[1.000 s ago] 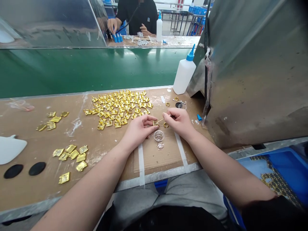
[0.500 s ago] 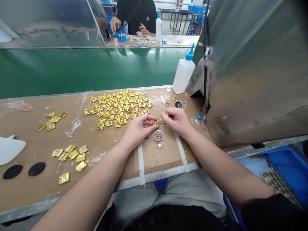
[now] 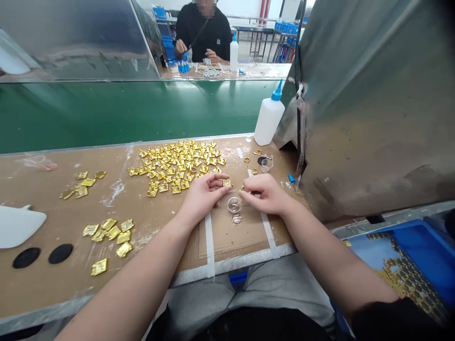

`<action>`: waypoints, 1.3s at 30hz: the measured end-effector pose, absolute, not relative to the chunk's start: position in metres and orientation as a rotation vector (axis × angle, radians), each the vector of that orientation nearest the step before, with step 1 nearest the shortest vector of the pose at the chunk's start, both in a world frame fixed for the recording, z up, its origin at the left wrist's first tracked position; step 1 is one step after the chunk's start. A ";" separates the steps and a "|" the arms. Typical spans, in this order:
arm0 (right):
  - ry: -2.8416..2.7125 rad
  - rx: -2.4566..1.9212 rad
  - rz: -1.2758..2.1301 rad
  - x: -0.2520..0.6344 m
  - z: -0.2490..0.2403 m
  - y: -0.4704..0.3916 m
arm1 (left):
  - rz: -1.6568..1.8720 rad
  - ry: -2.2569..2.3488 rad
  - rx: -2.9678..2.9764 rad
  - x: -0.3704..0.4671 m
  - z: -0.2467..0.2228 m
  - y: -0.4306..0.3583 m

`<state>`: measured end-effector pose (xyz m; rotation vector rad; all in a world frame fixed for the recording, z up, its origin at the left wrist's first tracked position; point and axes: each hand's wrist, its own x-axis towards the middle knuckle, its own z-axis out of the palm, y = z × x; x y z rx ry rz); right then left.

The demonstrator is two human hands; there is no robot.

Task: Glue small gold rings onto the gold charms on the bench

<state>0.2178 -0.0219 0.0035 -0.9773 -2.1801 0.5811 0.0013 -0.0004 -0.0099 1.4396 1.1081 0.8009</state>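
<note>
My left hand [image 3: 205,195] pinches a small square gold piece [image 3: 226,182] between thumb and fingers. My right hand [image 3: 266,193] is closed on a thin stick [image 3: 239,202], its far end at a small clear round cup [image 3: 234,205]; whether the tip touches the contents is too small to tell. A gold ring [image 3: 243,188] shows beside the right fingertips, partly hidden by them. Below the cup lies a clear, shiny round patch [image 3: 236,219] on a taped cardboard sheet [image 3: 238,241].
Many gold pieces [image 3: 181,163] form a heap beyond my left hand, with smaller groups [image 3: 110,230] to the left. A white bottle [image 3: 269,121] with a blue nozzle stands at the back right, by a metal panel [image 3: 362,109]. A person [image 3: 202,33] sits opposite.
My right hand has drawn the stick away from the gold piece and down towards the clear cup. The left hand still holds the gold piece. The whole view has tilted up slightly.
</note>
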 end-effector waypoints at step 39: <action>-2.078 -1.352 0.515 0.195 0.007 0.018 | 1.147 0.930 1.325 0.001 -0.017 0.006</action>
